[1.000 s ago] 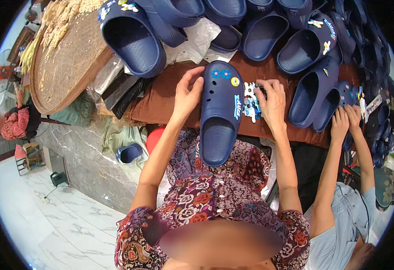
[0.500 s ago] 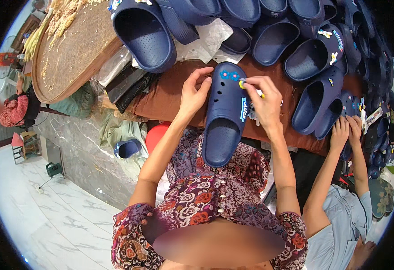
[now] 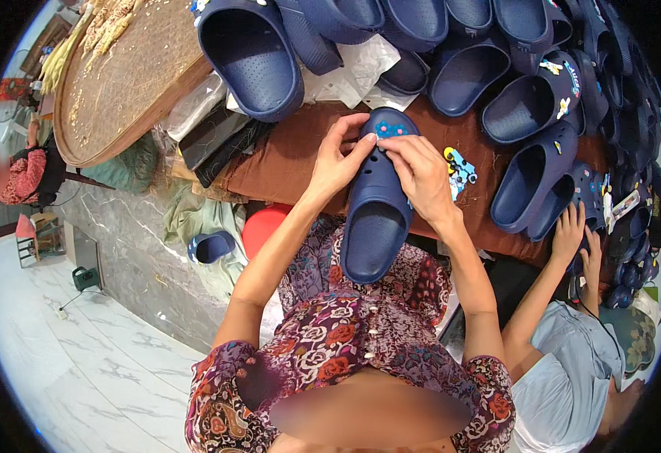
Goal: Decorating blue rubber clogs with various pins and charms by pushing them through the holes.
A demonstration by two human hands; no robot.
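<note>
A navy blue clog (image 3: 376, 189) lies toe away from me, its heel end over the near edge of the brown-covered work surface. Blue flower charms with pink centres (image 3: 391, 130) sit on its toe. My left hand (image 3: 342, 155) is closed at the left side of the toe, thumb and fingers gripping the clog. From the right, my right hand (image 3: 421, 172) reaches across the upper, its thumb and fingertips pinched together by the holes near my left thumb. The small charm in that pinch is hidden by the fingers. Several loose charms (image 3: 460, 170) lie right of the clog.
Many navy clogs (image 3: 530, 109) crowd the back and right. At far left rests a round woven tray (image 3: 130, 83) with grains. A co-worker's hands (image 3: 576, 234) touch clogs at the right. Another clog (image 3: 211, 247) lies on pale cloth at left.
My right hand has moved left over the clog with the small yellow charm, which is now out of sight. My left thumb has come onto the upper. The loose charms are uncovered.
</note>
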